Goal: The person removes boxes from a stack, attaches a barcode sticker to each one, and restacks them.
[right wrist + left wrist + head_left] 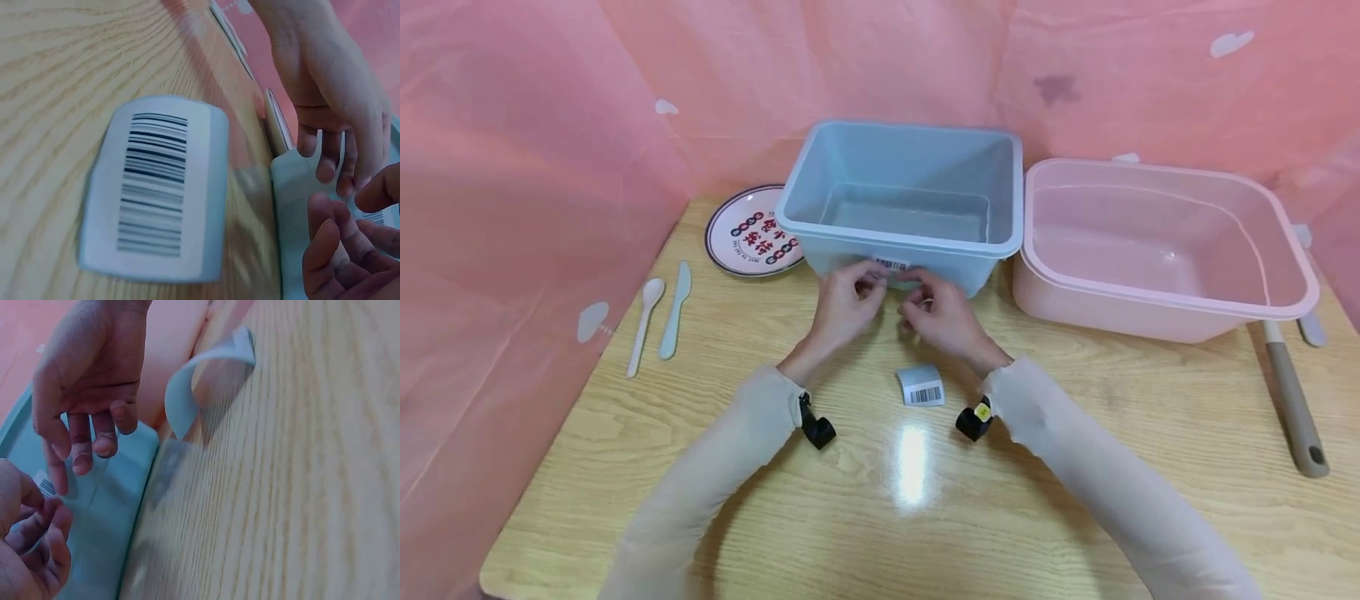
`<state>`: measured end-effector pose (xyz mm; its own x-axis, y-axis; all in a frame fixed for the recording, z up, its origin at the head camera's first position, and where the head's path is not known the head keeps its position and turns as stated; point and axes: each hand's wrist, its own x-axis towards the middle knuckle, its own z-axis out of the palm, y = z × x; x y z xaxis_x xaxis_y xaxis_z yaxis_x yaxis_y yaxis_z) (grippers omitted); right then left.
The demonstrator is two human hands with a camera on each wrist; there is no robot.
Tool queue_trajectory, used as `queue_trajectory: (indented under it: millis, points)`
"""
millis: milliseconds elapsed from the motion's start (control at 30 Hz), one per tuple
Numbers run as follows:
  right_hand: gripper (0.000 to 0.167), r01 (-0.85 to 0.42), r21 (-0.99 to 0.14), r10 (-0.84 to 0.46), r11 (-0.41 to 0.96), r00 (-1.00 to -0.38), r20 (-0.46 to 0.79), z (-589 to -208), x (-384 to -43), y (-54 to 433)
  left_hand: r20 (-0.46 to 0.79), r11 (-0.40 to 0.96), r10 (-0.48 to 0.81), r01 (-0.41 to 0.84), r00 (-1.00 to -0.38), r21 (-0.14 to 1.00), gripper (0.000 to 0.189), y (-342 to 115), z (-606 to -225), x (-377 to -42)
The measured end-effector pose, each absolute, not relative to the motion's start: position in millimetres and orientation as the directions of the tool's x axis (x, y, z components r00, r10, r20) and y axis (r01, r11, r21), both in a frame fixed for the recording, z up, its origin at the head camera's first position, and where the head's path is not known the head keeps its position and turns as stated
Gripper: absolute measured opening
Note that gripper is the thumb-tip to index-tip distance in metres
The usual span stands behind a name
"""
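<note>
A barcode label (891, 264) is stuck to the front wall of the blue-grey plastic bin (898, 247). My left hand (848, 304) is at the label's left side, its fingers loosely bent and the thumb apart from the forefinger. On the other side, my right hand (943, 317) has its forefinger tip at the label's lower right edge, with the other fingers bent. The fingertips partly cover the label, and I see nothing clearly gripped. A loose, curling barcode label (156, 187) lies on the table between the wrists.
A pink bin (1150, 308) stands right of the blue-grey one. A printed plate (752, 233) is partly behind the bin at left, near a white spoon (643, 321) and a pale knife (676, 312). A grey-handled utensil (1292, 400) lies far right, partly under the pink bin.
</note>
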<state>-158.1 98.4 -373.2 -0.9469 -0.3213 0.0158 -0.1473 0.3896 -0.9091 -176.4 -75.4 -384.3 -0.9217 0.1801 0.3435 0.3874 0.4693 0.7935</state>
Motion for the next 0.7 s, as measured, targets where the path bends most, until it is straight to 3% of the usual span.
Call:
queue_trajectory:
  millis: [333, 700]
  points:
    - [0.036, -0.122, -0.894, -0.296, 0.431, -0.955, -0.013, -376.9, -125.1, 132.8, 0.194, 0.243, 0.336, 0.284, -0.922, 0.927, 0.015, -85.2, -387.6, -136.7]
    - [0.027, -0.063, -0.897, -0.298, 0.437, -0.951, -0.078, -395.3, -80.8, 157.0, -0.042, 0.256, 0.369, 0.058, -0.929, 0.965, 0.023, -103.0, -402.1, -83.2]
